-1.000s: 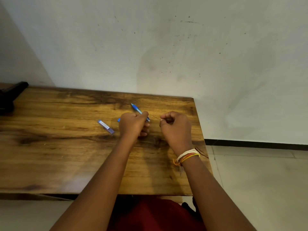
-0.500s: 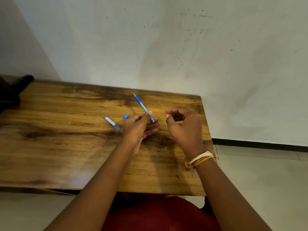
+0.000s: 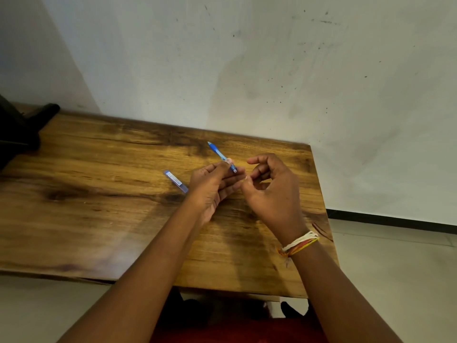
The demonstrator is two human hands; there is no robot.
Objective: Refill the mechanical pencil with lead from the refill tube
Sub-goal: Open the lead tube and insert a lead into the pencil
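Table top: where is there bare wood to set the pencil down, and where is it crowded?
Bare wood lies on the table left of the refill tube, up to the dark object at the far-left corner, and along the near edge under the forearms. It is crowded mid-table, where the left hand holds the pencil beside the right hand.

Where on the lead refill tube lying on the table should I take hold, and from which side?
Judging by its pose, pinch the refill tube across its long flat sides near the middle, coming down from above. It lies flat on the table, slanted, so only the top and side edges are reachable. Its near end sits close to the left hand, which holds the mechanical pencil, so the empty right hand must reach across.
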